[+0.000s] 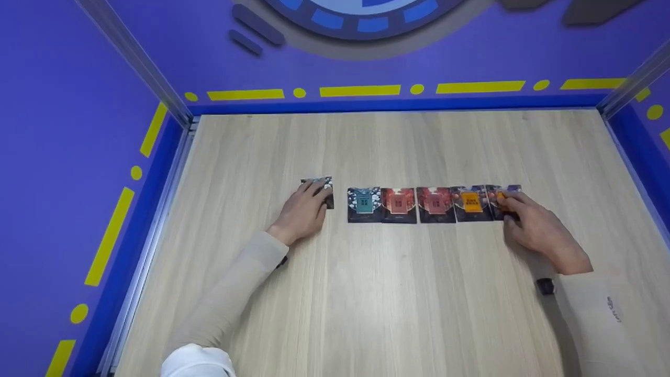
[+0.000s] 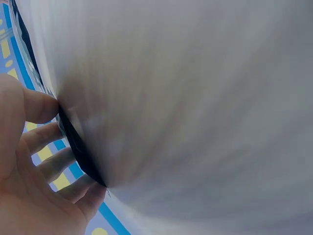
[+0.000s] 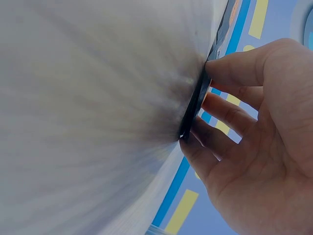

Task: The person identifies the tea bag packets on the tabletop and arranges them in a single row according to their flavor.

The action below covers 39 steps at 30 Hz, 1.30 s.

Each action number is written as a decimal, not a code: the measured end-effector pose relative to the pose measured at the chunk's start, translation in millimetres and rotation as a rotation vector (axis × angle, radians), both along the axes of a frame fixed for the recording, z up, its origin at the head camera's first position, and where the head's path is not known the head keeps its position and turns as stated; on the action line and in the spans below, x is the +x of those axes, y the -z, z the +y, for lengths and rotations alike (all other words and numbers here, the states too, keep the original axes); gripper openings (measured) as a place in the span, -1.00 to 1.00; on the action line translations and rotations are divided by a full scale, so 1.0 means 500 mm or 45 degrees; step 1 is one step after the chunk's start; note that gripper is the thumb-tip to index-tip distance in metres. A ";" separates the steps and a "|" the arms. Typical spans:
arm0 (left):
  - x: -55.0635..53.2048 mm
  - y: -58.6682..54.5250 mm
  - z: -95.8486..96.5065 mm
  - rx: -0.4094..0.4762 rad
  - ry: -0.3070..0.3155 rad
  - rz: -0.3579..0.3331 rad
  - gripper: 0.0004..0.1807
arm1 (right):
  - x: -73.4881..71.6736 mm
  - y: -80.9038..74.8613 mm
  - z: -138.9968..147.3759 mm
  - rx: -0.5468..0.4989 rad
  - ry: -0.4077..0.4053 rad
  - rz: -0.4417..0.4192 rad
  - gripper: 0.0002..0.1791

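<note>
Under my left hand [image 1: 303, 209] lies a dark packet [image 1: 329, 201] with a speckled light pattern, mostly covered by the fingers. In the left wrist view, thumb and little finger hold it near both ends of its close edge. My right hand [image 1: 542, 230] grips the orange-labelled packet [image 1: 495, 200] at the right end of a row, with the thumb at its near edge and fingertips over its face. Beside it in the row are another orange packet [image 1: 471, 202], two red packets [image 1: 399, 203] and a teal packet [image 1: 364, 203].
The packets lie flat on a pale wood-grain table [image 1: 398, 293]. A narrow strip of table separates the left-hand packet from the teal one. Purple-blue panels [image 1: 366, 73] with yellow marks stand along the back and both sides, and a metal rail [image 1: 141, 256] edges the left.
</note>
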<state>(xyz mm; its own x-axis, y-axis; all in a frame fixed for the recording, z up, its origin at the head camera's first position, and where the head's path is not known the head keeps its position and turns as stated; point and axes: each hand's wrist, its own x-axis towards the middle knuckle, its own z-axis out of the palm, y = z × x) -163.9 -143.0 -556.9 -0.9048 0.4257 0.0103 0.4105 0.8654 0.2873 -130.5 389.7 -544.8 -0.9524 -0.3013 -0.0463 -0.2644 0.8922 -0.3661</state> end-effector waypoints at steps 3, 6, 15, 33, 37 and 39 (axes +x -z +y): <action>0.004 0.000 0.006 -0.015 0.006 -0.003 -0.50 | 0.000 0.000 -0.001 0.000 0.006 -0.012 -0.43; 0.009 0.000 0.012 -0.024 0.011 -0.014 -0.49 | 0.000 0.000 -0.001 0.001 0.006 -0.013 -0.43; 0.015 -0.001 0.026 -0.038 0.054 -0.021 -0.50 | -0.001 0.000 0.001 -0.005 -0.025 0.027 -0.46; 0.035 -0.004 0.048 -0.036 0.120 0.002 -0.50 | 0.001 0.000 0.003 -0.020 -0.017 0.042 -0.44; 0.041 -0.004 0.049 -0.038 0.104 -0.025 -0.48 | 0.002 -0.001 0.003 -0.024 -0.022 0.045 -0.45; 0.044 -0.004 0.050 -0.048 0.091 -0.033 -0.48 | 0.001 -0.001 0.002 -0.020 -0.026 0.041 -0.45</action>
